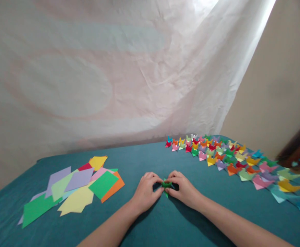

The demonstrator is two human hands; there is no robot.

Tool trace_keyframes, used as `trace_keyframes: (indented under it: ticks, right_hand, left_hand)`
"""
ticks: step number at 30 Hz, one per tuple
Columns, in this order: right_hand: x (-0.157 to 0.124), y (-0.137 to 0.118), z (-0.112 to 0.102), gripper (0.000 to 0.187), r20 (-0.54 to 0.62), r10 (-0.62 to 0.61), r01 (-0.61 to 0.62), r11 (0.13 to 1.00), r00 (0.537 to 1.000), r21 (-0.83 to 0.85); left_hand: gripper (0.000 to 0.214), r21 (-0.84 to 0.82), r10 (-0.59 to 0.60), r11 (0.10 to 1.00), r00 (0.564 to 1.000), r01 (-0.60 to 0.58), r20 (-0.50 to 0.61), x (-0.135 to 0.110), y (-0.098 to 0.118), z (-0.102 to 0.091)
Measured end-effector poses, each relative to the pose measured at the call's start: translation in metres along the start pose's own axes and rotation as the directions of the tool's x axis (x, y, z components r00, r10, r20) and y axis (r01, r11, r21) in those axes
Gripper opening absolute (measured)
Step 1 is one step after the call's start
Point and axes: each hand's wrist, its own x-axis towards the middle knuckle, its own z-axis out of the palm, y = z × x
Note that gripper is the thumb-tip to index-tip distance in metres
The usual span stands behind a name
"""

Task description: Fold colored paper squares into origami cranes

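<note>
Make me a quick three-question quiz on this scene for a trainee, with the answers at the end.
1. What do the left hand and the right hand hold between them?
2. True or false: the flat paper sheets lie on the person's left side of the table.
3. What is set out on the person's right? a) cups; b) folded paper figures; c) pencils.

Key: 1. A small piece of green folded paper, pinched in the fingers of both hands. 2. True. 3. b.
</note>
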Motion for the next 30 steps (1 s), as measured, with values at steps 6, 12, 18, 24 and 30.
trace_keyframes:
  ticks: [6, 12, 18, 24, 30]
  right_hand:
    - [-0.0007, -0.0008, -0.003, 0.025, 0.039, -0.004, 0.006, 0.999, 0.999, -0.053]
    - [-0.0021, -0.0033, -0.005, 0.046, 0.046, -0.02, 0.024, 0.996, 0.999, -0.086]
    - [-0.0046, -0.0061, -0.0073, 0.052, -0.003, -0.017, 0.017, 1.0, 1.0, 0.018]
    - [-0.006, -0.0087, -0.0102, 0.019, -0.095, -0.005, 0.016, 0.993, 0.995, 0.113]
    - [-0.0048, -0.0063, -0.0081, 0.011, -0.143, 0.018, 0.002, 0.991, 0.99, 0.134]
  left_hand:
    - [0.023, 0.018, -0.001, 1.0, 1.0, 0.001, -0.002, 0.0001, 0.0006, 0.0001]
    - [0.014, 0.018, -0.006, 1.0, 1.0, 0.006, 0.011, -0.0005, 0.0001, 0.0004]
    - [0.023, -0.007, 0.005, 1.0, 1.0, -0.005, 0.009, -0.0007, -0.0004, -0.0005]
    - [0.035, 0.001, 0.003, 1.0, 1.0, -0.003, 0.009, -0.0002, -0.0011, -0.0007]
    - [0.034, 0.006, -0.002, 1.0, 1.0, 0.002, 0.005, 0.0015, -0.0038, 0.0009]
